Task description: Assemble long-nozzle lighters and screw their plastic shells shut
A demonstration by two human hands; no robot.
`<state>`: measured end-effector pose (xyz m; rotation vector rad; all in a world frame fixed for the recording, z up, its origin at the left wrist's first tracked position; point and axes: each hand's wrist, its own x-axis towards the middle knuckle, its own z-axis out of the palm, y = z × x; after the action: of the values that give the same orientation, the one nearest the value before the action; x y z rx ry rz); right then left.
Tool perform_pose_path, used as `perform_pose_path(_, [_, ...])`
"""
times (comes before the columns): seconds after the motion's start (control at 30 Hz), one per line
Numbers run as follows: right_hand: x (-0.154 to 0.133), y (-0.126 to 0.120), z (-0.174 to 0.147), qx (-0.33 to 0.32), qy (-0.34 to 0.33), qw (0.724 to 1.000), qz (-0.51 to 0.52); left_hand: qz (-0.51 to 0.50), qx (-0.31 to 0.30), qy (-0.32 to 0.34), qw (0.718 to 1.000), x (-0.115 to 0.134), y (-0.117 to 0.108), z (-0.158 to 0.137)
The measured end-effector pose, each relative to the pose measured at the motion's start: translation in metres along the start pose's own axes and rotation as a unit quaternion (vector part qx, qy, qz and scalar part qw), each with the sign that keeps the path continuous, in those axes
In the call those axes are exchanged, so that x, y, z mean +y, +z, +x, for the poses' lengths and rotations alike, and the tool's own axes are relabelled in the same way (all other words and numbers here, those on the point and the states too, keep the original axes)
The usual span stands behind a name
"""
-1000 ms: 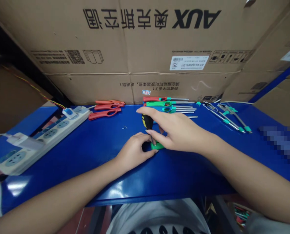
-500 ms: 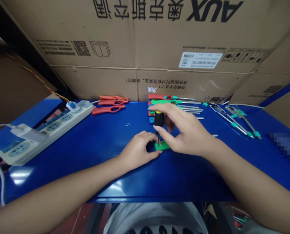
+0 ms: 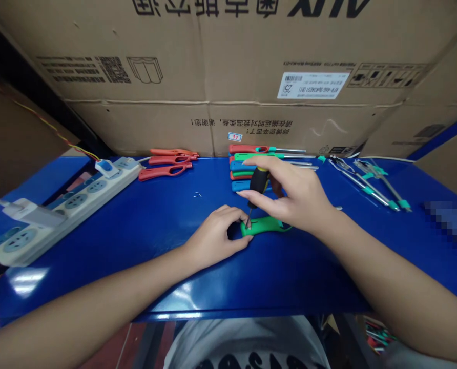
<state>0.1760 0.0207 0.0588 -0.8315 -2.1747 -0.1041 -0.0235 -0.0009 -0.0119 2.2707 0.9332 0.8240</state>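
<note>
Left hand (image 3: 216, 233) pinches the nine-o'clock end of a green handle (image 3: 267, 224); right hand (image 3: 295, 192) loosely grips a screwdriver (image 3: 258, 182) (black-and-yellow) over it.

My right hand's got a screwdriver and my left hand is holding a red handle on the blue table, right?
Not quite: the head view shows your left hand holding a green handle, not a red one. Your right hand does have a screwdriver, and the handle is on the blue table.
</note>
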Motion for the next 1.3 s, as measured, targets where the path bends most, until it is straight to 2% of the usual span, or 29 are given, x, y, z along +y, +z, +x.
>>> perform_pose_path(0.07, [-0.001,0.0,0.0,0.025,-0.026,0.999,-0.034,0.002,0.002,0.002,1.0,0.0,0.0,0.0])
perform_pose_path(0.23, [-0.005,-0.001,0.002,-0.048,0.032,0.988,0.141,0.001,0.001,-0.003,1.0,0.001,0.0,0.0])
perform_pose_path(0.3, [-0.005,0.0,0.001,-0.015,0.025,0.993,0.112,0.006,0.002,-0.002,1.0,0.001,0.0,0.0])
perform_pose_path(0.37, [-0.004,0.0,-0.001,0.042,-0.013,0.999,0.022,0.011,0.007,0.006,1.0,0.001,0.0,-0.001])
perform_pose_path(0.43, [-0.004,-0.001,-0.002,0.067,-0.047,0.996,-0.033,0.011,0.01,0.017,1.0,0.002,-0.001,-0.001])
perform_pose_path(0.5, [-0.007,-0.002,-0.001,0.051,-0.049,0.998,0.0,0.013,0.007,0.022,1.0,0.002,-0.001,-0.001])
perform_pose_path(0.63, [-0.011,-0.003,0.003,-0.023,0.016,0.989,0.148,0.007,-0.005,0.015,1.0,0.001,0.001,-0.001])
perform_pose_path(0.7, [-0.009,-0.002,0.002,-0.011,0.02,0.992,0.12,0.001,-0.004,0.012,1.0,0.0,0.002,-0.002])
perform_pose_path(0.83, [-0.006,-0.001,-0.003,0.059,-0.061,0.996,-0.033,-0.013,-0.002,0.016,1.0,-0.001,0.003,-0.002])
perform_pose_path(0.9, [-0.008,-0.001,-0.002,0.055,-0.054,0.997,-0.004,-0.018,-0.006,0.019,1.0,0.0,0.003,-0.002])
perform_pose_path(1.03, [-0.012,0.0,0.002,-0.003,0.033,0.988,0.151,-0.019,-0.008,0.021,1.0,0.002,0.001,-0.001])
perform_pose_path(1.1, [-0.011,0.002,0.002,0.008,0.049,0.991,0.126,-0.021,-0.012,0.019,1.0,0.002,0.001,-0.001])
perform_pose_path(1.23, [-0.005,0.003,-0.001,0.058,0.001,0.998,-0.012,-0.03,-0.015,0.028,0.999,0.002,0.001,-0.002])
perform_pose_path(1.3, [-0.006,0.003,-0.001,0.039,0.003,0.999,0.021,-0.026,-0.016,0.032,0.999,0.002,0.001,-0.002])
